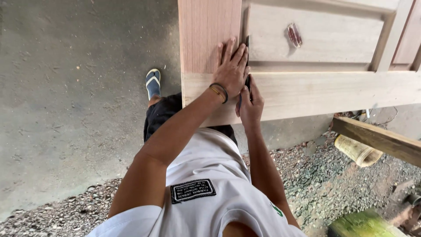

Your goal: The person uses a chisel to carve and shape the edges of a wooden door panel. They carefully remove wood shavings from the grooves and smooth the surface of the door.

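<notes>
A pale unfinished wooden door (333, 90) with recessed panels lies flat in front of me. My left hand (231, 68) rests palm-down on its left stile, fingers spread, with dark and gold bands on the wrist. My right hand (251, 103) grips a thin dark tool (247, 57) whose blade runs along the groove beside the panel, just right of my left fingers. The tool's lower part is hidden by my hands.
A reddish knot (294, 35) marks the raised panel. A timber beam (377, 138) supports the door at right, with a bamboo piece (357, 151) under it. Below lie gravel (324, 180) and concrete floor (74, 87). My sandalled foot (153, 82) stands left of the door.
</notes>
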